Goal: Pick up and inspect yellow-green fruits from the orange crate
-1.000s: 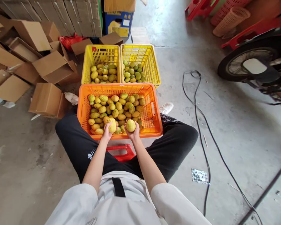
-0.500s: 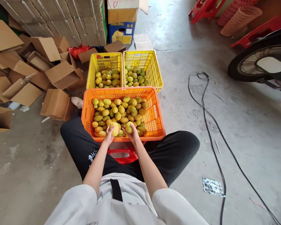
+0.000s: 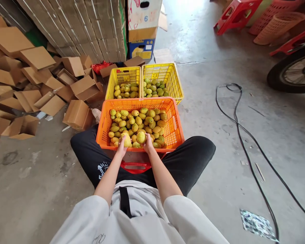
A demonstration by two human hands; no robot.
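Note:
My left hand (image 3: 121, 147) is closed round a pale yellow fruit (image 3: 127, 140), held over the near side of an orange crate (image 3: 178, 130). In my right hand (image 3: 148, 143) is a rounder yellow-green fruit (image 3: 141, 137), gripped from its right side. The two fruits are close together but apart. Beneath and beyond them, many oval yellow-green fruits (image 3: 135, 127) lie in the orange crate. Their exact kind is not clear. Behind it stand a left yellow crate (image 3: 111, 78) and a right yellow crate (image 3: 176, 81), both partly filled with similar fruits.
A red stool (image 3: 136, 167) shows between my legs. Cardboard boxes (image 3: 77, 113) are heaped at the left, before stacked flattened cardboard (image 3: 91, 30). A black cable (image 3: 244, 144) crosses the floor at the right, near a motorbike wheel (image 3: 286, 76).
The view has shifted, so the crates appear lower and farther right. The fruit in my right hand has turned, and that hand now grips more from the side. Both fruits remain held.

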